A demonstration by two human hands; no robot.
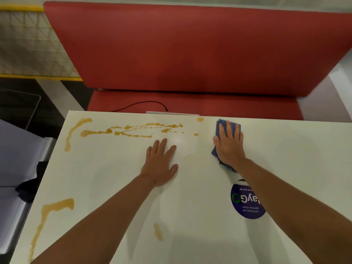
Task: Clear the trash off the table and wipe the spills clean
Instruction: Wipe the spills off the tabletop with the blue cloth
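Pressing flat on a blue cloth (226, 128), the right hand (229, 147) has straight fingers spread over it, nothing curled or pinched; cloth sits on the white table (190, 216) near the far edge, right of centre, its corners poking out beyond the fingertips and beside the thumb. Left hand (162, 162) lies palm down on bare tabletop near the middle, fingers straight and slightly spread, holding nothing. Both forearms reach in from the near edge.

Brown spill streaks (133, 129) run along the far side of the table, left of the cloth, just beyond the left fingertips. One small brown spot (200, 119) sits at the far edge, just left of the cloth. A long brown streak (49, 212) runs down the near left side, and a short smear (158, 231) lies near centre, close to the left forearm.

A round purple sticker (245, 202) is on the table, partly under the right forearm. Red bench (190, 54) stands beyond the table, with a black cable (144, 103) on its seat
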